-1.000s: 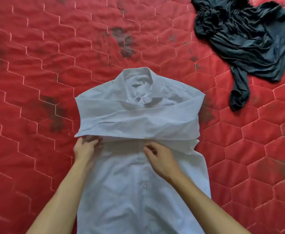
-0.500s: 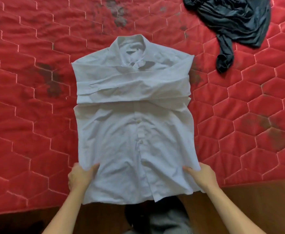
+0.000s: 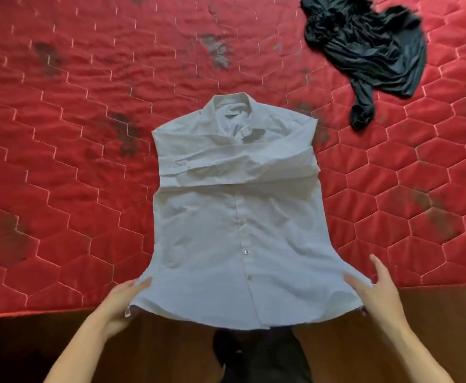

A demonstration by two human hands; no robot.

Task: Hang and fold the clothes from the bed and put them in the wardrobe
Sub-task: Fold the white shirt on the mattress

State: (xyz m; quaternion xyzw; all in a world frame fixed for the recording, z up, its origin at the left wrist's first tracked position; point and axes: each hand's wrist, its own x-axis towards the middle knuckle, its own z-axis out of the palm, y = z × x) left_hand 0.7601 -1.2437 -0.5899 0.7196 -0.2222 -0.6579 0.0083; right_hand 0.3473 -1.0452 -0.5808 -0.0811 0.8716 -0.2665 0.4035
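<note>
Red quilted bed (image 3: 88, 161) carries a half-folded white shirt (image 3: 234, 230) (sleeves crossed), left hand (image 3: 121, 302) and right hand (image 3: 375, 291) each holding a hem corner in its grip, dark garment (image 3: 370, 48) beyond the shirt untouched.

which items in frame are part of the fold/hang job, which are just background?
Part of the job:
white shirt, sleeves folded across the chest, hem held at both corners
left hand and right hand, gripping the hem
dark garment, crumpled on the far right of the bed, not yet handled

Background:
red quilted mattress
wooden floor
</note>
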